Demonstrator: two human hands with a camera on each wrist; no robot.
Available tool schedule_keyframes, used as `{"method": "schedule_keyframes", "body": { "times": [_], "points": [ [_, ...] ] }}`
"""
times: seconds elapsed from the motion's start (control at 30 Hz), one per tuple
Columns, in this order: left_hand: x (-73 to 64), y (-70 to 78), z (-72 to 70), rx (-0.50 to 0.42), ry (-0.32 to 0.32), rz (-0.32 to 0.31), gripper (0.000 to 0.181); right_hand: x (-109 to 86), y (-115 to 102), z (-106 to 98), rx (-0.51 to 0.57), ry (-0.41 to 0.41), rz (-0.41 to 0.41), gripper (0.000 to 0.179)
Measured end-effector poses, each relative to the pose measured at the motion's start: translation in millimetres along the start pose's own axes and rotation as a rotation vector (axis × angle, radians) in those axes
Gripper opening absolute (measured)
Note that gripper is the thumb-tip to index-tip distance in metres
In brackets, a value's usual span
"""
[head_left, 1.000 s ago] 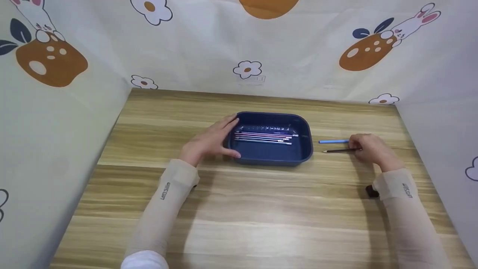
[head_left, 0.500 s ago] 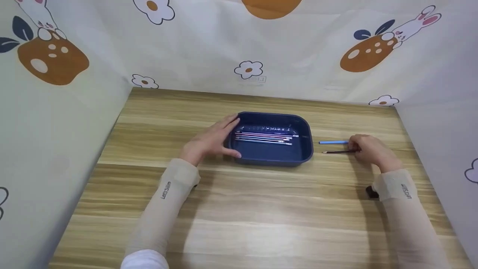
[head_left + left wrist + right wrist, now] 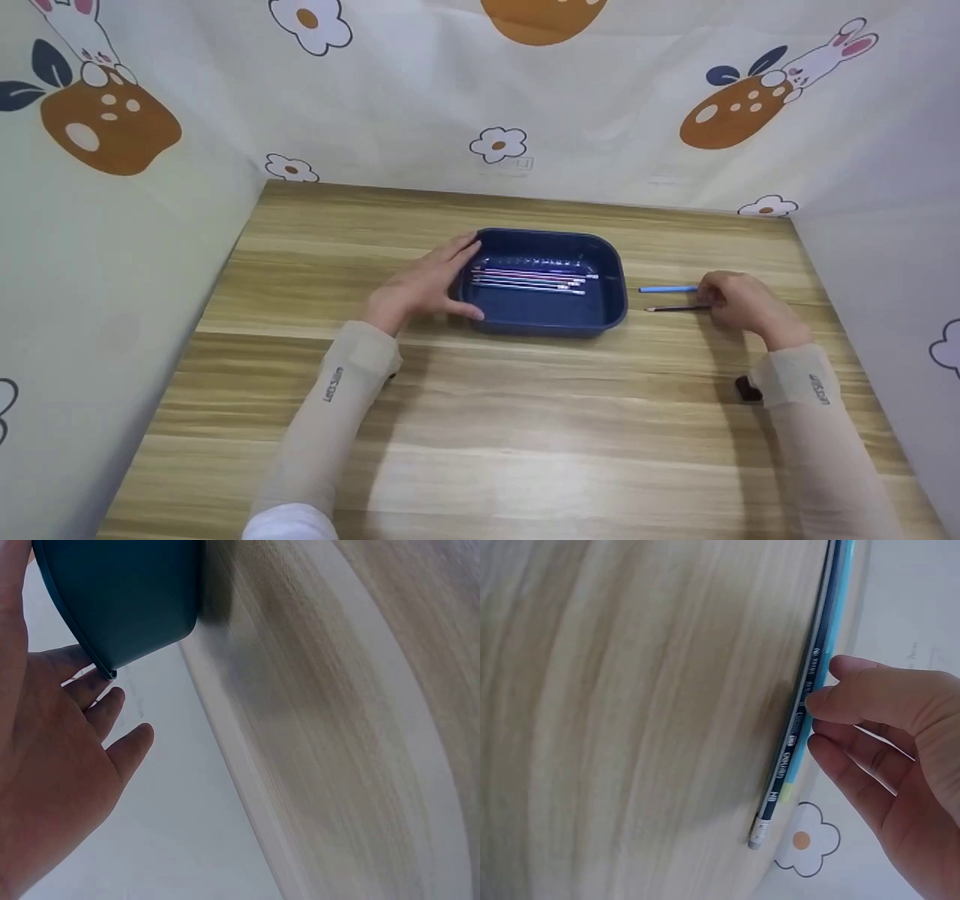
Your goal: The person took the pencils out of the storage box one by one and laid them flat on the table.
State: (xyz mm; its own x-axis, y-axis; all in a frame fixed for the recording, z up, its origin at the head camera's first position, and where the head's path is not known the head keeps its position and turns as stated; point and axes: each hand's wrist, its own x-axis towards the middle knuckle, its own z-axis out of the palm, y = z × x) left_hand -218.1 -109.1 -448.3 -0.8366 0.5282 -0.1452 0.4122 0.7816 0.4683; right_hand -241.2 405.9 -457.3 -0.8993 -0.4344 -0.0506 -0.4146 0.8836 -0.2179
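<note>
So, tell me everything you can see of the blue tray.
The tray is dark blue, roughly rectangular, with rounded corners and raised walls; it looks like smooth plastic. It stands open side up on the wood-grain tabletop, its longer sides running left to right. Several pencils lie side by side inside it. The left hand spans and touches its left end.

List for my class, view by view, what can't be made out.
Head: right ends of the dark pencil and blue stick, behind the right hand.
Head: any print on the boxed pencils, too small.
Left wrist: inside of the box, hidden by its wall.
Right wrist: the dark pencil's tip, cut off by the top edge.
</note>
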Motion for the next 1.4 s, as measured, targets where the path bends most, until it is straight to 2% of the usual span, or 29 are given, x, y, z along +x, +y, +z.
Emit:
{"method": "schedule_keyframes", "body": {
  "times": [0.23, 0.5, 0.67, 1.0, 1.23, 1.4],
  "points": [
    [0.4, 1.2, 1.4, -0.027, -0.012, -0.016, 0.121, -2.7, -7.8, -3.9, 0.037, -0.006, 0.023, 0.013],
    [2.4, 1.3, 2.6, -0.004, -0.003, 0.029, 0.119, -6.3, -15.8, -6.0, 0.061, -0.002, 0.049, 0.014],
    [2.4, 0.0, 1.9, -0.013, -0.006, 0.018, 0.119, -3.3, -23.1, -8.9, 0.095, -0.004, 0.064, 0.019],
    [2.8, -1.9, -0.2, -0.012, -0.009, -0.009, 0.121, 13.5, -42.5, -19.8, 0.109, 0.012, 0.008, 0.032],
    [2.6, 0.3, -2.3, 0.014, -0.009, -0.013, 0.123, 25.2, -56.6, -20.8, 0.124, 0.007, -0.012, 0.034],
    [1.8, 0.9, -2.5, 0.011, -0.015, -0.012, 0.123, 34.6, -69.9, -21.2, 0.134, 0.047, -0.048, 0.032]
  ]
}}
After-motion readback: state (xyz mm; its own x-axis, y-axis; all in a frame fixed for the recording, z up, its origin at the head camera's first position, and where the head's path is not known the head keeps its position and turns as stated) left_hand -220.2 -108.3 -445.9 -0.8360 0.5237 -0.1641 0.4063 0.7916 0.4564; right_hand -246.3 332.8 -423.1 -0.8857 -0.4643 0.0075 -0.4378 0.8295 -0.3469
